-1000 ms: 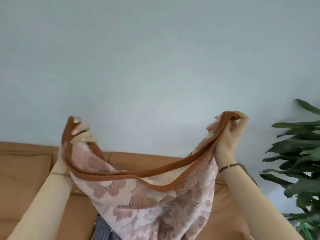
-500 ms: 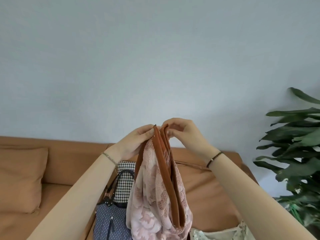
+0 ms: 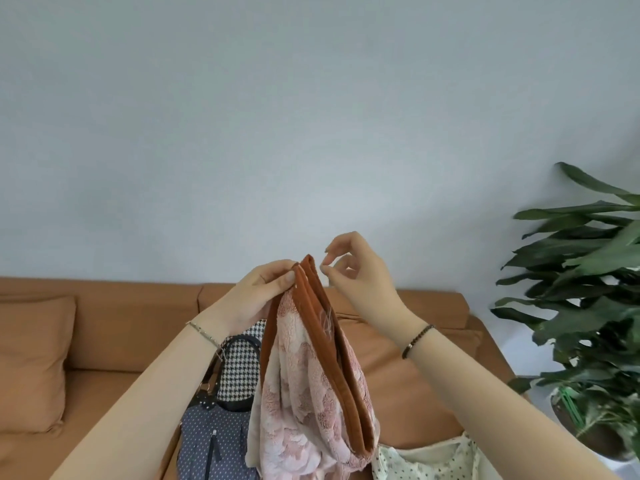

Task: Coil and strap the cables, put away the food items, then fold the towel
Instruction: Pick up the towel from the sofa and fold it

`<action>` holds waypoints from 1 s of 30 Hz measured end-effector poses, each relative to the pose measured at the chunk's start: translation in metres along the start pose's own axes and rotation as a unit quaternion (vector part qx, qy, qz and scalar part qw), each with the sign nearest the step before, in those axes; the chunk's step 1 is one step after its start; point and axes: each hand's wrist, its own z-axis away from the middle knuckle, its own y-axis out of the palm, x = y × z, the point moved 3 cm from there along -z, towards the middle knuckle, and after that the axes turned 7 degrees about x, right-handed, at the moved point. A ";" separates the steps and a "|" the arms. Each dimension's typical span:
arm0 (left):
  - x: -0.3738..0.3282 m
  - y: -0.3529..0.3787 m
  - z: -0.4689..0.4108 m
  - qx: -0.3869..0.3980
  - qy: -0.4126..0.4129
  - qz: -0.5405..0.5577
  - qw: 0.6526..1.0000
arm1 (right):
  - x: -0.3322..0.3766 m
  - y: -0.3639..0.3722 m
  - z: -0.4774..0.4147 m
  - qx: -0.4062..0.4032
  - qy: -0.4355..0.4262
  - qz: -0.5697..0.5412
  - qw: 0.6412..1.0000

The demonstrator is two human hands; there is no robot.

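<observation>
Head view: left hand [image 3: 258, 294] fingers [image 3: 282, 278] pinch both top corners of towel [image 3: 308, 382] together; right hand [image 3: 360, 271] fingers loosely curled, holding nothing, just beside the corners. Towel hangs doubled in front of sofa [image 3: 104, 317]. Towel-folding step; next probably needs right hand to take the lower fold and halve again
</observation>
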 end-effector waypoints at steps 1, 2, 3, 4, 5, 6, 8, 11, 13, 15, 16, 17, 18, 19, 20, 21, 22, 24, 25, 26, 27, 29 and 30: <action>0.000 -0.004 0.001 -0.015 0.009 0.005 1.000 | -0.003 0.000 0.009 -0.028 -0.018 0.012 0.999; 0.000 -0.007 0.003 -0.027 0.016 0.013 0.999 | -0.008 0.002 0.020 -0.041 -0.041 0.036 0.998; 0.000 -0.009 0.006 -0.036 0.022 0.022 0.999 | -0.016 0.005 0.032 -0.036 -0.070 0.076 0.994; 0.000 -0.011 0.007 -0.043 0.026 0.030 0.998 | -0.025 0.010 0.044 -0.017 -0.106 0.136 0.985; 0.001 -0.012 0.008 -0.048 0.029 0.034 0.998 | -0.038 0.017 0.055 0.007 -0.146 0.220 0.964; 0.001 -0.013 0.009 -0.054 0.032 0.034 0.997 | -0.053 0.026 0.063 0.035 -0.177 0.302 0.936; 0.001 -0.014 0.009 -0.070 0.037 0.035 0.996 | -0.082 0.041 0.072 0.082 -0.150 0.388 0.906; -0.003 -0.018 0.010 -0.099 0.049 0.055 0.992 | -0.097 0.056 0.079 0.107 -0.029 0.412 0.905; -0.005 -0.022 0.010 -0.106 0.057 0.084 0.989 | -0.105 0.066 0.086 0.152 0.007 0.432 0.889; -0.006 -0.024 0.013 -0.114 0.060 0.126 0.984 | -0.118 0.079 0.091 0.216 0.014 0.478 0.851; -0.005 -0.026 0.014 -0.114 0.059 0.147 0.981 | -0.125 0.083 0.091 0.241 0.027 0.513 0.823; -0.003 -0.027 0.015 -0.111 0.059 0.163 0.979 | -0.135 0.087 0.091 0.239 0.038 0.541 0.806; -0.002 -0.027 0.017 -0.112 0.056 0.174 0.977 | -0.145 0.090 0.090 0.247 0.045 0.555 0.793; 0.000 -0.028 0.019 -0.121 0.053 0.182 0.974 | -0.146 0.092 0.089 0.260 0.051 0.562 0.784; 0.004 -0.030 0.020 -0.135 0.053 0.194 0.970 | -0.142 0.093 0.088 0.272 0.062 0.572 0.771; 0.009 -0.033 0.021 -0.145 0.055 0.208 0.966 | -0.133 0.095 0.087 0.283 0.064 0.578 0.762; 0.010 -0.032 0.022 -0.147 0.056 0.216 0.964 | -0.128 0.100 0.086 0.307 0.064 0.589 0.745; 0.012 -0.029 0.023 -0.128 0.061 0.223 0.964 | -0.122 0.113 0.090 0.393 0.038 0.625 0.674; 0.014 -0.027 0.023 -0.112 0.062 0.227 0.965 | -0.121 0.119 0.092 0.429 0.034 0.655 0.621; 0.015 -0.021 0.022 -0.086 0.053 0.233 0.967 | -0.121 0.123 0.095 0.453 0.023 0.671 0.586; 0.018 -0.019 0.021 -0.059 0.044 0.225 0.972 | -0.120 0.128 0.097 0.487 0.010 0.674 0.556; 0.024 -0.014 0.021 -0.045 0.021 0.214 0.975 | -0.131 0.131 0.092 0.535 0.019 0.665 0.521; 0.024 -0.011 0.022 -0.048 0.008 0.217 0.975 | -0.140 0.133 0.089 0.538 0.044 0.656 0.527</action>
